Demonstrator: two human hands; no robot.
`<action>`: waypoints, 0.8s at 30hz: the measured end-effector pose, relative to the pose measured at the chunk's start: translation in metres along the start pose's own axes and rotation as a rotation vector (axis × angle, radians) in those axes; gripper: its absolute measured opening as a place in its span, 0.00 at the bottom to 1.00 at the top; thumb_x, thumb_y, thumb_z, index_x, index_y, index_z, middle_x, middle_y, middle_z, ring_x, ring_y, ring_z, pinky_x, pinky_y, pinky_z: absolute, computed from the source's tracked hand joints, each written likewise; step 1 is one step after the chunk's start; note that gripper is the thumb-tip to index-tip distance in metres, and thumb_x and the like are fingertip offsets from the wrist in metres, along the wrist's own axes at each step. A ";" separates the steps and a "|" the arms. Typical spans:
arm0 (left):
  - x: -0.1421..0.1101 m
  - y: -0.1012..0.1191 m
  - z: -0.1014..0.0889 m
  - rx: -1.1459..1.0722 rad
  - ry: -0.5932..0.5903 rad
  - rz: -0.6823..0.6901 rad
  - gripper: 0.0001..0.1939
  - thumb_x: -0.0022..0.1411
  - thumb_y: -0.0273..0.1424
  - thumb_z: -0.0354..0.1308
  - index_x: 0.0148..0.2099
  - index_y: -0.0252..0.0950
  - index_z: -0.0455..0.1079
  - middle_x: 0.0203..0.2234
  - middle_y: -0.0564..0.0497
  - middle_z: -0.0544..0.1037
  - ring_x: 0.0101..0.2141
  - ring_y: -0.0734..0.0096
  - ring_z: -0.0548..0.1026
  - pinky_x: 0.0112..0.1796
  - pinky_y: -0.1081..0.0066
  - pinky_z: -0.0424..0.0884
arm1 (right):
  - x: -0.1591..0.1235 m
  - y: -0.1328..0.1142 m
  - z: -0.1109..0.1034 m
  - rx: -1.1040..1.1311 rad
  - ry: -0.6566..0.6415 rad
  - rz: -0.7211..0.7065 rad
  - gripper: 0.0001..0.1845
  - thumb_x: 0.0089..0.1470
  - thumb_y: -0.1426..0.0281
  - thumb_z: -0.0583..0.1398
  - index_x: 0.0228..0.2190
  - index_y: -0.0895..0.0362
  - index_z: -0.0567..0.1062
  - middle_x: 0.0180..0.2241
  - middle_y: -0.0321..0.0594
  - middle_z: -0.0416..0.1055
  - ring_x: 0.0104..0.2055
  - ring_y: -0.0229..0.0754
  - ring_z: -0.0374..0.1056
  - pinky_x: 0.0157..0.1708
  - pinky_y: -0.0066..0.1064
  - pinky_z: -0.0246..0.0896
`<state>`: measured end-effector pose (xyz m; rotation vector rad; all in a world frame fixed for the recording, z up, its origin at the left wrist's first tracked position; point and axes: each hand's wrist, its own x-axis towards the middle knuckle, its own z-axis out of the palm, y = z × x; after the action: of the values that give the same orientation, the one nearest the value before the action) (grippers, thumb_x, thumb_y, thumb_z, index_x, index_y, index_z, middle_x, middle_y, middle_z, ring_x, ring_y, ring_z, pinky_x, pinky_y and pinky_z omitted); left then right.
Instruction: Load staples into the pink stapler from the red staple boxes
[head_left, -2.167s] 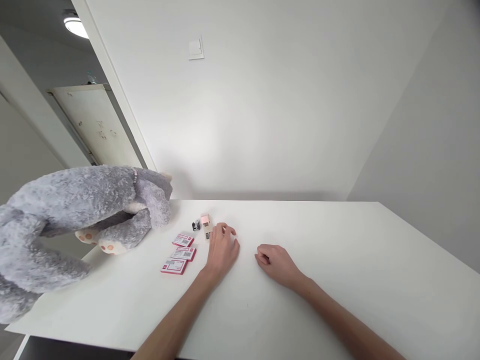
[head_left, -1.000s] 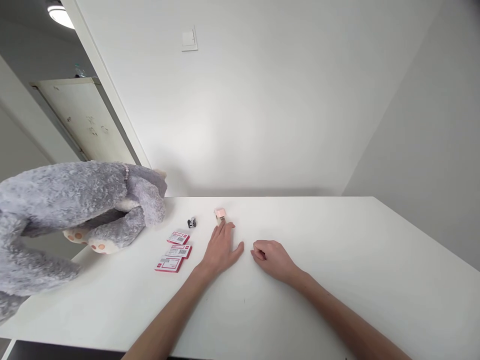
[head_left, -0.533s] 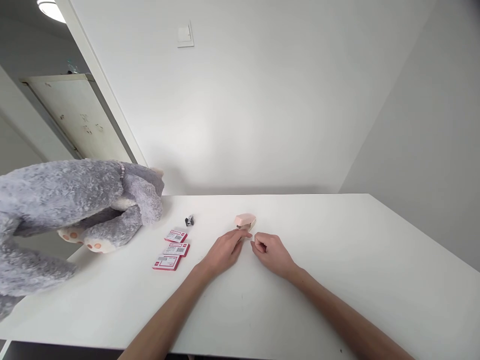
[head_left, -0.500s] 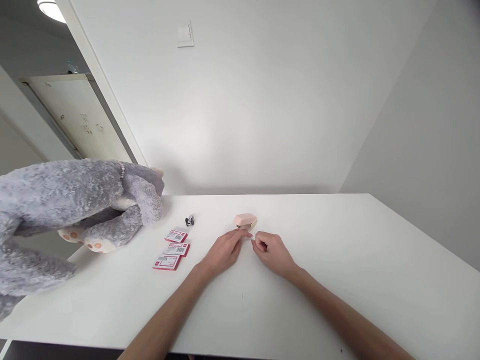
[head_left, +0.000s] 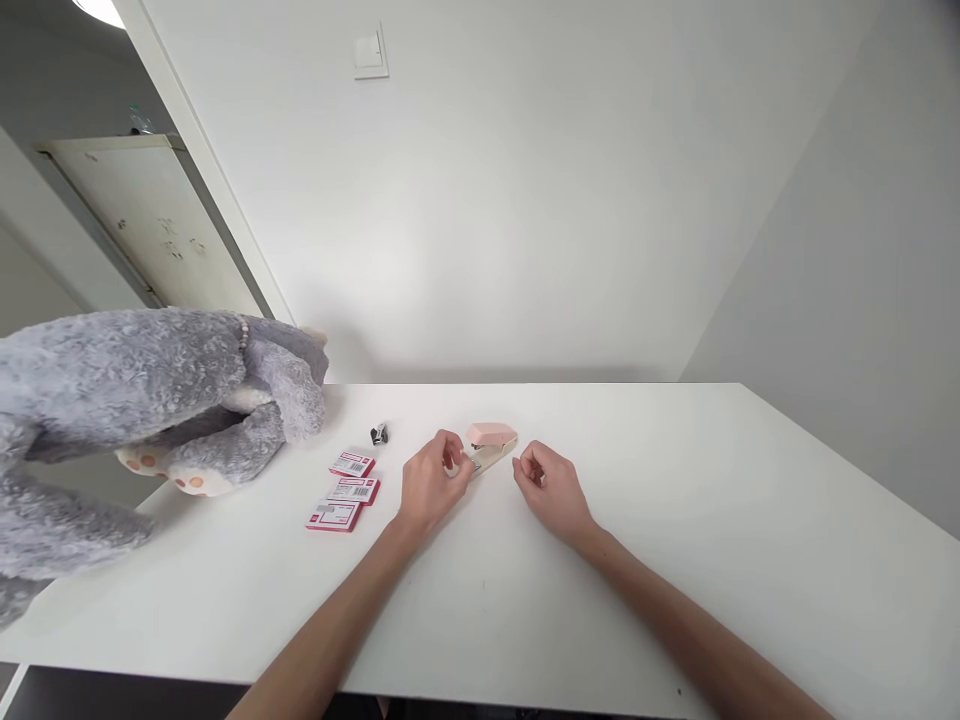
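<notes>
A stapler (head_left: 492, 434) with a pink top and a cream base lies on the white table between my hands. Its top arm is raised from the base, and its front end points toward my left hand (head_left: 433, 482). The fingers of that hand are curled, with thumb and fingertips closed at the front end of the base, partly covering it. Right of the stapler, my right hand (head_left: 553, 490) rests on the table in a loose fist, apart from the stapler and with nothing visible in it.
Left of my left hand lie three red-and-white small boxes (head_left: 334, 516) in an overlapping row. Behind them is a small black-and-silver staple remover-like object (head_left: 379, 434). A big grey plush toy (head_left: 150, 380) leans over the table's left end. A white wall (head_left: 525, 200) rises behind the table (head_left: 675, 560).
The stapler has slid rightward under my left hand and turned sideways. That hand has since drawn back from lying flat on it, curling its fingers at the front end. My right fist has loosened slightly.
</notes>
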<state>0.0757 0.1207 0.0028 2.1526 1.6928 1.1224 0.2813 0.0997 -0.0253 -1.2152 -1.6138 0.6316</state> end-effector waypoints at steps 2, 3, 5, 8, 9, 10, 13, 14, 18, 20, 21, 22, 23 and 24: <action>0.001 0.000 0.003 -0.011 0.005 0.008 0.11 0.63 0.37 0.58 0.47 0.42 0.70 0.33 0.54 0.77 0.32 0.69 0.74 0.34 0.69 0.69 | -0.001 0.000 0.000 -0.006 -0.005 0.000 0.14 0.61 0.67 0.55 0.26 0.51 0.56 0.24 0.30 0.58 0.26 0.37 0.55 0.26 0.29 0.52; 0.001 0.000 0.004 -0.028 -0.008 0.021 0.13 0.64 0.40 0.58 0.49 0.42 0.70 0.35 0.53 0.77 0.33 0.68 0.74 0.35 0.68 0.69 | -0.001 0.000 0.001 -0.008 -0.008 0.002 0.14 0.61 0.67 0.55 0.26 0.51 0.56 0.24 0.30 0.58 0.26 0.37 0.55 0.26 0.29 0.52; 0.001 0.002 0.006 -0.070 -0.040 0.025 0.12 0.65 0.43 0.58 0.46 0.42 0.72 0.37 0.52 0.78 0.33 0.68 0.74 0.35 0.68 0.70 | -0.001 -0.001 0.001 -0.013 -0.015 0.005 0.14 0.61 0.67 0.55 0.26 0.51 0.56 0.25 0.30 0.58 0.26 0.37 0.55 0.26 0.29 0.52; 0.001 0.006 0.007 -0.139 -0.057 -0.011 0.14 0.67 0.45 0.58 0.40 0.41 0.73 0.37 0.52 0.79 0.32 0.69 0.74 0.34 0.68 0.70 | -0.001 -0.002 0.002 -0.014 -0.016 -0.002 0.14 0.61 0.66 0.55 0.26 0.51 0.56 0.24 0.31 0.59 0.26 0.38 0.55 0.25 0.29 0.52; 0.002 0.007 0.007 -0.163 -0.060 -0.016 0.15 0.68 0.46 0.56 0.40 0.41 0.74 0.38 0.52 0.79 0.32 0.69 0.74 0.35 0.67 0.70 | -0.001 -0.002 0.002 -0.014 -0.014 -0.006 0.14 0.60 0.66 0.55 0.26 0.51 0.56 0.24 0.31 0.59 0.26 0.38 0.55 0.25 0.30 0.52; 0.002 0.007 0.007 -0.185 -0.066 -0.016 0.15 0.69 0.46 0.55 0.40 0.41 0.75 0.38 0.51 0.80 0.32 0.69 0.74 0.35 0.67 0.70 | -0.001 -0.002 0.002 -0.016 -0.013 -0.010 0.14 0.60 0.66 0.55 0.26 0.51 0.56 0.24 0.31 0.59 0.26 0.38 0.55 0.25 0.30 0.52; 0.002 0.008 0.007 -0.228 -0.095 -0.019 0.17 0.71 0.46 0.51 0.44 0.42 0.76 0.40 0.51 0.81 0.32 0.70 0.74 0.35 0.67 0.70 | 0.000 -0.002 0.002 -0.022 -0.012 -0.016 0.14 0.60 0.66 0.55 0.26 0.51 0.56 0.24 0.31 0.59 0.26 0.38 0.55 0.26 0.30 0.52; 0.002 0.008 0.007 -0.232 -0.105 -0.016 0.17 0.71 0.46 0.51 0.45 0.42 0.76 0.40 0.52 0.81 0.32 0.70 0.74 0.35 0.68 0.70 | 0.000 -0.003 0.002 -0.021 -0.010 -0.016 0.14 0.60 0.66 0.55 0.26 0.51 0.56 0.24 0.31 0.59 0.26 0.38 0.56 0.26 0.30 0.53; -0.001 0.011 0.007 -0.228 -0.130 0.009 0.15 0.70 0.45 0.53 0.45 0.43 0.76 0.39 0.52 0.80 0.31 0.70 0.73 0.35 0.69 0.70 | 0.000 -0.005 0.001 -0.006 0.021 -0.005 0.11 0.61 0.66 0.55 0.28 0.51 0.59 0.27 0.32 0.63 0.28 0.39 0.60 0.29 0.31 0.57; -0.003 0.013 0.007 -0.222 -0.138 0.001 0.15 0.69 0.46 0.55 0.44 0.43 0.76 0.39 0.53 0.81 0.31 0.70 0.73 0.34 0.69 0.70 | 0.000 -0.005 0.001 0.001 0.037 0.006 0.08 0.61 0.65 0.56 0.30 0.51 0.61 0.29 0.33 0.66 0.30 0.40 0.62 0.29 0.31 0.58; -0.003 0.013 0.007 -0.217 -0.141 -0.005 0.14 0.69 0.46 0.56 0.42 0.43 0.76 0.39 0.53 0.81 0.31 0.70 0.72 0.34 0.69 0.70 | 0.000 -0.005 0.001 0.004 0.042 0.011 0.08 0.61 0.65 0.56 0.31 0.51 0.62 0.30 0.33 0.67 0.30 0.40 0.63 0.29 0.31 0.59; -0.003 0.013 0.008 -0.212 -0.141 -0.012 0.14 0.68 0.46 0.56 0.41 0.42 0.76 0.38 0.53 0.81 0.30 0.71 0.72 0.34 0.69 0.70 | 0.000 -0.005 0.000 0.006 0.044 0.016 0.07 0.61 0.65 0.56 0.31 0.51 0.62 0.30 0.33 0.67 0.30 0.40 0.63 0.29 0.32 0.59; -0.002 0.014 0.009 -0.208 -0.140 -0.017 0.14 0.68 0.46 0.57 0.40 0.42 0.76 0.38 0.54 0.81 0.30 0.71 0.72 0.34 0.69 0.70 | 0.000 -0.005 0.000 0.006 0.043 0.019 0.07 0.61 0.66 0.56 0.31 0.51 0.62 0.30 0.33 0.67 0.30 0.40 0.63 0.29 0.32 0.59; -0.002 0.014 0.009 -0.204 -0.135 -0.021 0.14 0.68 0.45 0.57 0.40 0.42 0.76 0.37 0.54 0.81 0.29 0.71 0.72 0.34 0.69 0.70 | 0.000 -0.005 0.000 0.005 0.040 0.022 0.07 0.61 0.66 0.56 0.31 0.51 0.62 0.30 0.33 0.67 0.30 0.40 0.63 0.29 0.32 0.59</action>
<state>0.0919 0.1172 0.0030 2.0310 1.4718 1.0673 0.2789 0.0984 -0.0212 -1.2358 -1.5669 0.6214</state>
